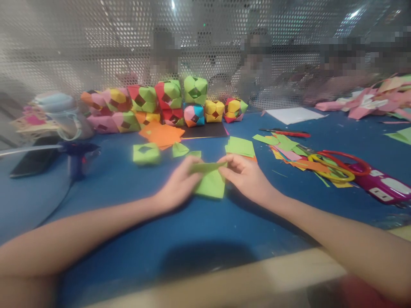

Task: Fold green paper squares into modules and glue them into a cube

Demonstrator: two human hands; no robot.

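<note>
A light green sheet of paper (210,186) is held between both hands above the blue table, its upper edge folded over. My left hand (184,179) pinches the paper's left side, thumb in front. My right hand (242,173) grips the upper right corner between thumb and fingers. Just beyond the hands lie a stack of green paper squares (240,146), a small folded green piece (180,149) and a partly assembled green paper cube (147,154).
Colourful folded paper cubes (170,94) stand stacked along the perforated metal screen (128,34). To the left are a glue gun (77,156), a phone (35,156) and a cup (61,111). Scissors (334,169), paper scraps (289,147) and a purple power strip (382,182) lie right.
</note>
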